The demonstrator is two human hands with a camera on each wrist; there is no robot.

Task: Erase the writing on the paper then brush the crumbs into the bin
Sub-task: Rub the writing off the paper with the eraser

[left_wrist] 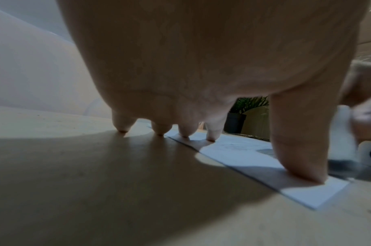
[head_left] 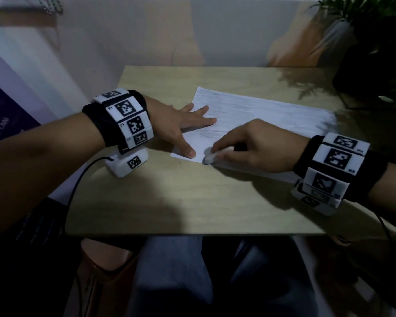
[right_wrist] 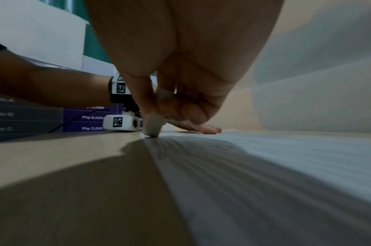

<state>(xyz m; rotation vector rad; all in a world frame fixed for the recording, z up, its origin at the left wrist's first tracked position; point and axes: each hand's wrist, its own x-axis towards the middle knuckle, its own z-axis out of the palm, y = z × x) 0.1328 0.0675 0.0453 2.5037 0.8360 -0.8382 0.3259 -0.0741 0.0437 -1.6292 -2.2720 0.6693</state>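
Observation:
A white sheet of paper (head_left: 261, 113) with faint pencil marks lies on the light wooden table (head_left: 183, 202). My left hand (head_left: 183, 124) lies flat with spread fingers, its fingertips (left_wrist: 211, 138) and thumb pressing the paper's (left_wrist: 239, 154) left edge and near corner. My right hand (head_left: 249, 147) pinches a white eraser (head_left: 209, 156) and holds its tip down on the paper near the front edge, close to the left thumb. In the right wrist view the eraser (right_wrist: 153, 126) stands upright on the sheet's (right_wrist: 285, 158) edge. No bin is in view.
A potted plant (head_left: 373, 49) in a dark pot stands at the table's far right corner. A purple poster (head_left: 7, 120) with printed prices hangs on the left. My knees are below the table's front edge. A brown object (head_left: 101, 282) sits under the table at left.

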